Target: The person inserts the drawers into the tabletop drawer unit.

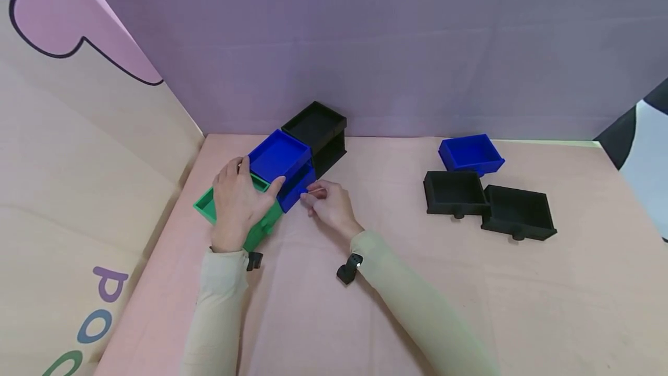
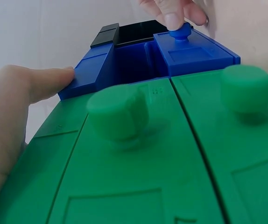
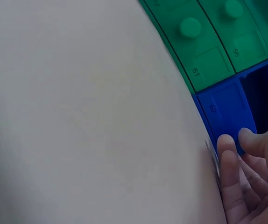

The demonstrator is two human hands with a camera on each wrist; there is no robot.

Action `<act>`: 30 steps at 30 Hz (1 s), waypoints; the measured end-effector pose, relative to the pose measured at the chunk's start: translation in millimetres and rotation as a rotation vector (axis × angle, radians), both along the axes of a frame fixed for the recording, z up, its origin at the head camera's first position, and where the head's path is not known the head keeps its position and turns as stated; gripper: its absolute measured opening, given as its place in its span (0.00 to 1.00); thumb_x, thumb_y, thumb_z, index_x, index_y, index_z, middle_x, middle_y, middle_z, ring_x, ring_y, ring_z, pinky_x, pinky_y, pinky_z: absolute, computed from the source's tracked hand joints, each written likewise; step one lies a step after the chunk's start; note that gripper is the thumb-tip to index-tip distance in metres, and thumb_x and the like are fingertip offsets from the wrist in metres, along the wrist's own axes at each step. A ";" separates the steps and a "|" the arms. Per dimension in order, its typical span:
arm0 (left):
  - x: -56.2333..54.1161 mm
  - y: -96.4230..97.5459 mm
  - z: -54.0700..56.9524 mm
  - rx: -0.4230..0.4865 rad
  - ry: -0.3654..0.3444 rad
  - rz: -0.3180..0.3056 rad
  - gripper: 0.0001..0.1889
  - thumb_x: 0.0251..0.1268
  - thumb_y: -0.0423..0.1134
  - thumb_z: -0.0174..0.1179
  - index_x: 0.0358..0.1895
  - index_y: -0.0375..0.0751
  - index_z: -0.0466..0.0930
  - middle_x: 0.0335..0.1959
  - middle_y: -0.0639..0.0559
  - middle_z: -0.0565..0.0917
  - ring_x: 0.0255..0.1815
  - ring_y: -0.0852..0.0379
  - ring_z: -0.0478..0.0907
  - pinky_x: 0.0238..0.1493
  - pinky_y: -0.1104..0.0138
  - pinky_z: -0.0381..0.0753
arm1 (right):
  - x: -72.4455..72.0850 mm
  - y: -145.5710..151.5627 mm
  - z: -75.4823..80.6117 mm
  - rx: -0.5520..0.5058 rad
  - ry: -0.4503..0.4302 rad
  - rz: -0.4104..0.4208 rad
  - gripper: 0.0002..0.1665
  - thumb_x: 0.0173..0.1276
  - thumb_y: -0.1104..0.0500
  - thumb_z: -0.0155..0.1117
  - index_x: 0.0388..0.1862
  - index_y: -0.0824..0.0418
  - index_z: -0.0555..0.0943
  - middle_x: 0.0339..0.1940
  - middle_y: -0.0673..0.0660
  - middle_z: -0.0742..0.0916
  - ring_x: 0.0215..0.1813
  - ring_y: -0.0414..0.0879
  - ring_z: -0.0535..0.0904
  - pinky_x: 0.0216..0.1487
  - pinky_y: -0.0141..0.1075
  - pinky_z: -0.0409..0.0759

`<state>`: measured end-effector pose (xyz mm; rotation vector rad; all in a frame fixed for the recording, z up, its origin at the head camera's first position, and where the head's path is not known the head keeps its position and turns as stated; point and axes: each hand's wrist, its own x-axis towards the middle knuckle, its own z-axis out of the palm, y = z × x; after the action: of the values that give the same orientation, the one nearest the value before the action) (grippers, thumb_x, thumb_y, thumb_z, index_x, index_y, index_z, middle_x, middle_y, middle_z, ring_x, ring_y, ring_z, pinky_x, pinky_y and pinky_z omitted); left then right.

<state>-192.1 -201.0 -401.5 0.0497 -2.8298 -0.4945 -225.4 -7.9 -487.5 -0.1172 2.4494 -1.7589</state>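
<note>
A blue drawer cabinet point(image 1: 280, 155) stands between a green cabinet point(image 1: 207, 206) and a black cabinet point(image 1: 315, 125), joined in a slanting row. My left hand point(image 1: 237, 202) lies over the green cabinet, its straight thumb touching the blue cabinet's front edge and its fingertips near the blue top's left side. Low on the blue cabinet, my right hand point(image 1: 332, 206) pinches the knob point(image 2: 180, 31) of a blue drawer point(image 3: 227, 112) between thumb and finger. The upper blue slot point(image 2: 138, 60) has no drawer in it. Two green knobs point(image 2: 117, 112) show in the left wrist view.
On the right of the pink-covered table lie a loose blue drawer point(image 1: 471, 153) and two loose black drawers point(image 1: 454, 193), all facing up. A purple backdrop point(image 1: 365, 45) rises behind the cabinets, and a cream side panel point(image 1: 78, 161) stands at the left.
</note>
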 end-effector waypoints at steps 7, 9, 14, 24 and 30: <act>-0.3 -0.6 -1.2 0.002 0.008 0.002 0.50 0.69 0.69 0.59 0.76 0.26 0.69 0.75 0.28 0.73 0.76 0.30 0.70 0.79 0.39 0.66 | 6.7 5.2 3.5 -0.018 -0.001 -0.001 0.17 0.77 0.53 0.70 0.58 0.62 0.86 0.46 0.59 0.93 0.28 0.45 0.88 0.38 0.34 0.89; -0.1 -0.8 -1.2 0.003 0.004 0.005 0.50 0.69 0.69 0.59 0.76 0.26 0.69 0.75 0.29 0.73 0.76 0.30 0.70 0.79 0.39 0.66 | 8.5 9.8 5.7 -0.031 0.001 0.005 0.17 0.78 0.54 0.69 0.58 0.62 0.87 0.46 0.60 0.93 0.29 0.47 0.88 0.37 0.34 0.90; 0.0 -0.5 -1.8 0.007 -0.015 0.009 0.50 0.70 0.69 0.58 0.77 0.26 0.67 0.76 0.29 0.72 0.77 0.30 0.69 0.80 0.38 0.65 | 13.6 29.6 13.0 -0.055 0.008 0.011 0.14 0.77 0.56 0.69 0.55 0.62 0.88 0.46 0.60 0.93 0.32 0.54 0.90 0.36 0.32 0.88; -0.9 2.0 -2.6 0.015 0.001 0.002 0.49 0.69 0.68 0.58 0.76 0.26 0.68 0.75 0.28 0.73 0.76 0.30 0.70 0.79 0.38 0.66 | 22.5 81.9 35.2 0.010 0.039 0.006 0.15 0.78 0.55 0.67 0.56 0.62 0.88 0.49 0.59 0.92 0.40 0.57 0.91 0.40 0.32 0.87; -0.8 1.6 -1.3 0.014 0.008 0.003 0.49 0.69 0.68 0.59 0.76 0.25 0.69 0.74 0.28 0.74 0.76 0.30 0.70 0.79 0.38 0.66 | 31.7 111.5 46.1 0.133 0.100 0.015 0.17 0.79 0.54 0.66 0.58 0.61 0.88 0.52 0.58 0.92 0.43 0.56 0.90 0.48 0.38 0.84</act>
<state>-193.0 -199.4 -402.8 0.0546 -2.8188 -0.5122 -193.7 103.5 -441.4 -0.2151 2.6200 -1.6155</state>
